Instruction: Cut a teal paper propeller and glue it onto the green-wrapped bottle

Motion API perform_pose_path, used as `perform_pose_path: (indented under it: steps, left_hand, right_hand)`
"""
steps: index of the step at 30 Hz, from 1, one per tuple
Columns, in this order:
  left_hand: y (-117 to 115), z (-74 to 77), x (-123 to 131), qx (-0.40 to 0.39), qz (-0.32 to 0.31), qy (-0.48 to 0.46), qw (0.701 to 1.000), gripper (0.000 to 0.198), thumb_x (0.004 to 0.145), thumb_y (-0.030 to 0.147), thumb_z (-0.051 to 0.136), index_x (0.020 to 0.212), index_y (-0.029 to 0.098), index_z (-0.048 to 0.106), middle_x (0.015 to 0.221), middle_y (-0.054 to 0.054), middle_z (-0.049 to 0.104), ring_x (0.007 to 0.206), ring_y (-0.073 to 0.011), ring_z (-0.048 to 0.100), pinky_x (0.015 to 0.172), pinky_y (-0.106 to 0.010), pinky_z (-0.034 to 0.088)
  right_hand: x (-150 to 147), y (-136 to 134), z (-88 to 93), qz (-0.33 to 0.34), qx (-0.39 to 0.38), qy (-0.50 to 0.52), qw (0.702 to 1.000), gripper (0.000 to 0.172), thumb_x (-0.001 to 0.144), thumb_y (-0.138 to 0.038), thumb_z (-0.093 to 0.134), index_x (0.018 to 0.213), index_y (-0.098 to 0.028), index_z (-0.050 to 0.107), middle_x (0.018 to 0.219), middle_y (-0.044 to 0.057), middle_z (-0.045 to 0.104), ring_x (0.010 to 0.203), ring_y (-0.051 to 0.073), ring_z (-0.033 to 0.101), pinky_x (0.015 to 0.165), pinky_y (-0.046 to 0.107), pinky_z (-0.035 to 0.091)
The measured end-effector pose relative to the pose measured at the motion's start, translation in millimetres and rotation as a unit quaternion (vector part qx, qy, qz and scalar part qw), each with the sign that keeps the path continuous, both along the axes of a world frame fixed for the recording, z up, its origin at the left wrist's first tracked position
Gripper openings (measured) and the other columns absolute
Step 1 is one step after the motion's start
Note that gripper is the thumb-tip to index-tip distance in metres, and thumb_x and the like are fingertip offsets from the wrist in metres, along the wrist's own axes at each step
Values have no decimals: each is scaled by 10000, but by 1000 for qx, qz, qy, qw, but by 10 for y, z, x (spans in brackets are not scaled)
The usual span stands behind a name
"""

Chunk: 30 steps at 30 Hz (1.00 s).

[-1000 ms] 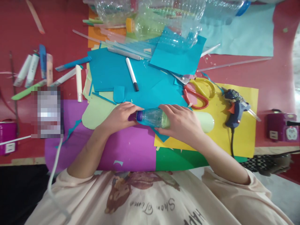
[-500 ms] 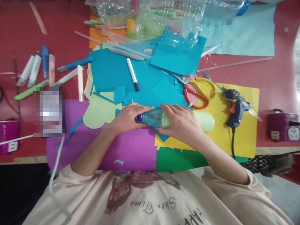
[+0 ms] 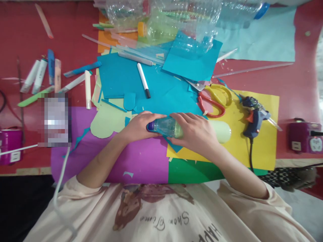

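A clear plastic bottle lies on its side across the coloured paper, its purple cap to the left and pale green covering its body. My right hand is wrapped over the middle of it, fingers on top and thumb on the near side. At the cap end, my left hand grips around the neck, where a strip of blue shows beneath the cap. Part of the bottle's body is hidden under my right hand. Just beyond lie scissors with one red and one yellow handle.
A glue gun lies on yellow paper at the right. Several markers and a blurred-out phone are at the left. Several clear bottles are heaped at the back. A white marker rests on blue paper.
The hands and bottle are almost unmoved. The view has shifted very slightly, so things at the left sit a little further right.
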<state>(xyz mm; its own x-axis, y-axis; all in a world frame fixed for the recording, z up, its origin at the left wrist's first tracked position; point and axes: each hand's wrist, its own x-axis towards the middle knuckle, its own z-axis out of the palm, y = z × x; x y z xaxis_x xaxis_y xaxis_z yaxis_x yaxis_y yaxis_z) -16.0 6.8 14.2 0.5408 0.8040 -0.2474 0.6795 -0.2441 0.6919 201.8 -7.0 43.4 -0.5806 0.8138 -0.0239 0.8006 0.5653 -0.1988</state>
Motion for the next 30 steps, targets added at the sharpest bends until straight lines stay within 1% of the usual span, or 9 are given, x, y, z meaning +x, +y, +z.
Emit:
perform_pose_path:
  steps: [5, 8, 11, 14, 16, 18, 22, 26, 30]
  left_hand:
    - [-36, -41, -67, 35, 2, -79, 996, 746, 832, 551, 645, 1470, 289, 361, 1372, -67, 607, 1268, -275, 555, 1051, -412, 453]
    - [-49, -57, -161, 49, 19, -118, 992, 818, 818, 635, 611, 1490, 309, 278, 1449, -104, 527, 1312, -285, 525, 966, -380, 520]
    - [-37, -80, -243, 100, 43, -137, 985, 780, 781, 643, 650, 1407, 266, 374, 1418, -144, 518, 1263, -285, 555, 905, -367, 548]
    - [-24, -112, -261, 151, 64, -139, 977, 583, 804, 617, 638, 1190, 203, 495, 1175, -119, 621, 1036, -221, 644, 824, -337, 556]
    - [-26, -131, -233, 152, 57, -123, 979, 435, 868, 587, 567, 1053, 196, 517, 994, -65, 645, 884, -175, 654, 734, -293, 545]
    - [-35, -146, -187, 156, 40, -102, 982, 377, 921, 572, 479, 946, 197, 518, 861, -26, 639, 778, -151, 643, 667, -263, 516]
    - [-50, -162, -117, 172, 35, -67, 982, 437, 958, 598, 349, 850, 202, 501, 759, -13, 635, 691, -144, 623, 616, -254, 469]
    - [-44, -184, -115, 161, 38, -40, 985, 479, 957, 633, 304, 910, 204, 511, 763, -14, 662, 696, -151, 641, 610, -252, 464]
    - [-7, -223, -142, 234, 6, 3, 972, 552, 965, 639, 239, 909, 189, 553, 766, -42, 673, 717, -183, 653, 630, -286, 467]
  right_hand:
    - [-1, 12, 5, -11, -15, 10, 1000, 565, 748, -447, 755, 1205, -139, 631, 1099, 147, 750, 918, 287, 703, 708, 346, 502]
    - [-3, 28, 0, -24, -29, 6, 999, 562, 751, -472, 749, 1201, -157, 632, 1105, 137, 749, 908, 284, 707, 713, 340, 498]
    - [6, 41, 11, -52, -38, -2, 998, 551, 765, -493, 728, 1198, -168, 630, 1118, 137, 742, 915, 289, 707, 712, 340, 494]
    - [30, 36, 51, -94, -41, -11, 995, 570, 767, -507, 712, 1209, -157, 626, 1072, 145, 751, 902, 300, 712, 676, 336, 491]
    - [48, 18, 83, -112, -39, -14, 993, 578, 760, -516, 709, 1201, -151, 629, 1030, 148, 758, 864, 303, 717, 640, 332, 484]
    - [59, -7, 104, -121, -39, -14, 992, 574, 752, -515, 714, 1186, -149, 636, 1011, 149, 760, 836, 301, 719, 621, 329, 483]
    - [59, -51, 95, -123, -43, -6, 991, 571, 753, -491, 720, 1193, -138, 634, 1011, 156, 760, 831, 292, 720, 638, 331, 501]
    - [44, -73, 55, -118, -53, -5, 992, 545, 755, -484, 725, 1171, -142, 642, 1032, 164, 755, 863, 301, 716, 667, 346, 516]
    - [43, -80, 30, -115, -48, 0, 992, 568, 753, -498, 727, 1185, -142, 636, 1034, 166, 756, 871, 311, 713, 677, 356, 520]
